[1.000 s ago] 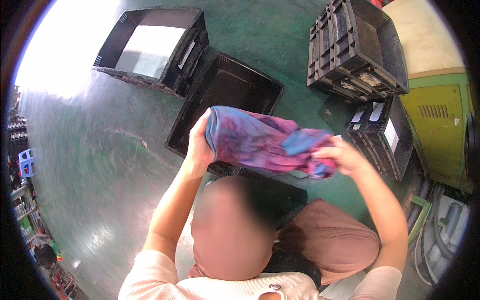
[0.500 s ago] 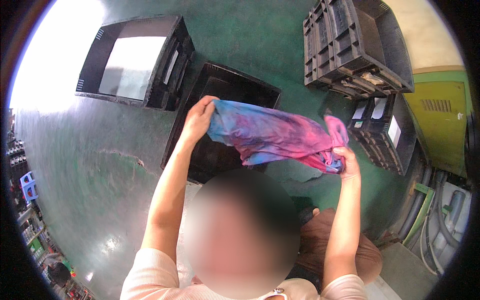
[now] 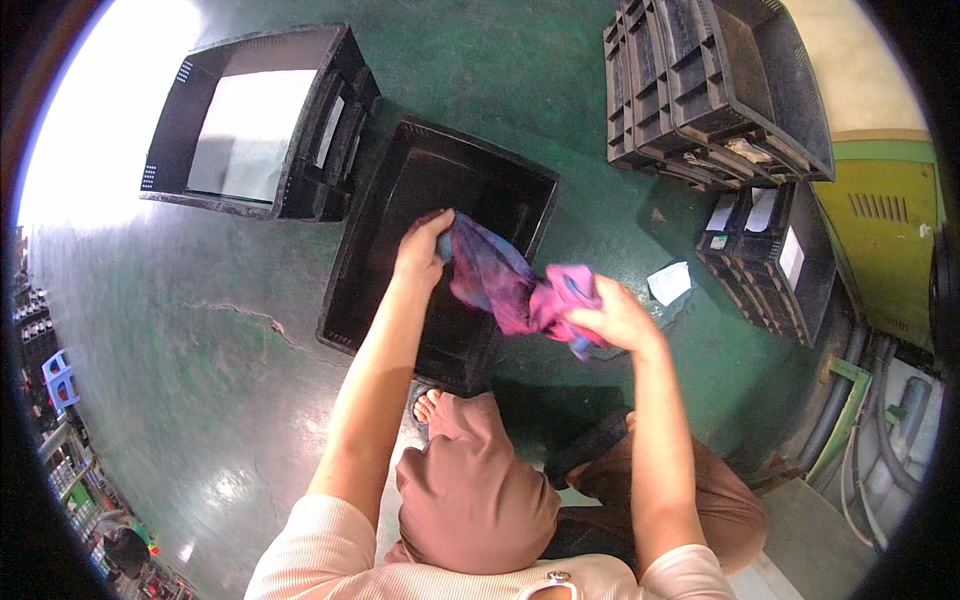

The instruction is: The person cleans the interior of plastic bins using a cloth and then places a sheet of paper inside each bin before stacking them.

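A tie-dye cloth [image 3: 495, 275] in blue, purple and pink hangs between my two hands, bunched and partly twisted. My left hand [image 3: 425, 245] grips its blue end above the black crate [image 3: 345, 290] on the floor. At the other end, my right hand [image 3: 615, 318] is closed around the pink, gathered part, just beyond the crate's right side. Motion blurs the cloth a little near the right hand. Inside the crate I see only dark plastic; the cloth and my left arm cover part of it.
At the upper left stands a second black crate [image 3: 170, 140] with a white sheet [image 3: 250, 135] in it. More black crates [image 3: 665, 90] stand at the upper right by a yellow-green cabinet [image 3: 885, 235]. White paper [image 3: 670, 284] lies on the green floor. Pipes [image 3: 905, 425] run at the far right.
Both hands have come closer together, the right one moving left. The stretched cloth is now slack and bunched. My head no longer hides my knees, and the paper on the floor has come into sight.
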Action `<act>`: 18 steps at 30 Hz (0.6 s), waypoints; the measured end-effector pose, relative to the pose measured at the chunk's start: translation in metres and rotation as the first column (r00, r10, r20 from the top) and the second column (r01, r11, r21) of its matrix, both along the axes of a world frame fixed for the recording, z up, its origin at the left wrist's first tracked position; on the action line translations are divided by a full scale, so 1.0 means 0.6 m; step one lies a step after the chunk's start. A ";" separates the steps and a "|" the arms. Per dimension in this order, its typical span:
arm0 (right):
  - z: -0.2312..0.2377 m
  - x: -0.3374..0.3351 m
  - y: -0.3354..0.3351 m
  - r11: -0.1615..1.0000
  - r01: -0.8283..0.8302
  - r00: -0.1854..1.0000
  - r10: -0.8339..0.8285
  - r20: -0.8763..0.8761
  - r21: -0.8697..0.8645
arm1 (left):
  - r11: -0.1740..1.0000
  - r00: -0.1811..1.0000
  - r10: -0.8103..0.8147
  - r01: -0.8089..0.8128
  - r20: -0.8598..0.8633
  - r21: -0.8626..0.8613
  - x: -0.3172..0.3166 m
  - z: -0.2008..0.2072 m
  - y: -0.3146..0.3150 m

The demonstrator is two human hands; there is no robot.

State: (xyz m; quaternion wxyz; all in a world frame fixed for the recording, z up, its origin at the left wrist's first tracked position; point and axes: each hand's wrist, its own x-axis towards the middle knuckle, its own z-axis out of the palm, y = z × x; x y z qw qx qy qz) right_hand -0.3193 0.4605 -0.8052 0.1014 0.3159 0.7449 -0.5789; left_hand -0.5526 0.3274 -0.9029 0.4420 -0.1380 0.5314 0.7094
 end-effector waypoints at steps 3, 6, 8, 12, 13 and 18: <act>-0.002 -0.063 -0.034 0.971 0.135 0.985 -0.110 -0.137 0.197 | 0.995 0.973 -0.100 0.091 -0.209 -0.050 0.007 -0.023 0.064; -0.005 -0.093 -0.049 0.928 0.259 0.941 -0.181 -0.285 0.266 | 0.974 0.835 -0.218 0.215 -0.505 -0.065 0.049 -0.038 0.102; 0.017 -0.097 -0.051 0.926 0.377 0.864 -0.340 -0.371 0.029 | 0.973 0.721 -0.219 0.212 -0.657 -0.092 0.054 -0.036 0.104; 0.046 -0.111 -0.050 0.909 0.365 0.744 -0.415 -0.524 -0.202 | 0.901 0.409 -0.428 0.127 -0.806 -0.415 0.013 -0.078 0.103; 0.019 -0.105 -0.056 0.936 0.330 0.806 -0.346 -0.481 -0.120 | 0.860 0.386 -0.508 0.185 -0.770 -0.475 0.006 -0.109 0.094; -0.039 -0.072 -0.070 0.943 0.333 0.896 -0.319 -0.311 -0.007 | 0.622 -0.130 -0.776 0.002 -0.617 -0.783 0.043 -0.098 0.132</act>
